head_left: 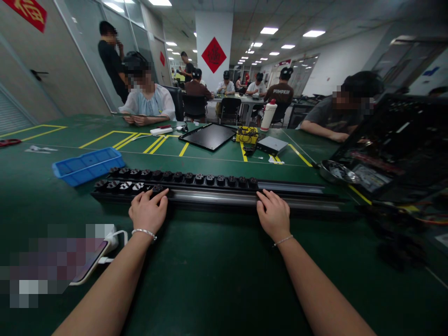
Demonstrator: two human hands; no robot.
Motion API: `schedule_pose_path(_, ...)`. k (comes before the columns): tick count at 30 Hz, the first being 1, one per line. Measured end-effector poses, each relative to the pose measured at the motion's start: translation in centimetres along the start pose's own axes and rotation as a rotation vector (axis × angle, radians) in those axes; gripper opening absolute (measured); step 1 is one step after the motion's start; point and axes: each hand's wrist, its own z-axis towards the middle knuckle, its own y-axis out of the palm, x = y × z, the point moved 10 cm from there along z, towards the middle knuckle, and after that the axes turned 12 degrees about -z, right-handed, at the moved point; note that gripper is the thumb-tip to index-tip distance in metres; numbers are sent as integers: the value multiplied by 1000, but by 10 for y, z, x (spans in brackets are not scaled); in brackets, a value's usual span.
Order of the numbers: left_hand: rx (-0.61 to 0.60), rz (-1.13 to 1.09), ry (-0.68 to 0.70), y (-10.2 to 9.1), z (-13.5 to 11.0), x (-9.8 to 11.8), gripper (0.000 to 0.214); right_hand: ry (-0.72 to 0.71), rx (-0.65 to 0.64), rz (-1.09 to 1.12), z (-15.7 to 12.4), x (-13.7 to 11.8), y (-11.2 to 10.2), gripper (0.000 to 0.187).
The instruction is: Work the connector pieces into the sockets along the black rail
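Two long black rails with metallic grey channels lie side by side across the table in front of me. Small black knob-like parts fill most of the back rail (290, 186). On the front rail (213, 197) similar parts sit only at the left end, some with whitish tops. My left hand (149, 212) rests on the front rail, its fingers spread and touching the edge near the last black part (159, 188). Farther right, my right hand (275, 212) lies with fingers stretched out on the same rail's metallic stretch. Neither hand grips anything.
A blue plastic tray (89, 165) stands behind the rails' left end. A phone (89, 266) with a white cable lies front left. Behind are a flat black panel (210, 135) and a grey box (272, 145). At right are a metal bowl (338, 172) and an open black case (402, 149).
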Motion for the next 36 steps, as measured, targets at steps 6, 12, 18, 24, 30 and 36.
schedule_pose_path(6,3,3,2,1,0,0,38,3,-14,-6,0,0,1,38)
schedule_pose_path(12,8,0,3,2,0,0,38,4,-3,-14,0,0,1,38)
schedule_pose_path(18,5,-5,-6,2,-1,-1,38,-1,2,-16,0,0,1,38)
schedule_pose_path(24,-12,-4,-9,2,-2,1,37,0,-4,-14,0,-1,1,38)
schedule_pose_path(30,-15,-7,-9,2,-3,2,38,3,-22,-11,0,-1,0,40)
schedule_pose_path(36,-21,-4,-11,2,-2,2,38,-5,-8,-8,1,0,1,39)
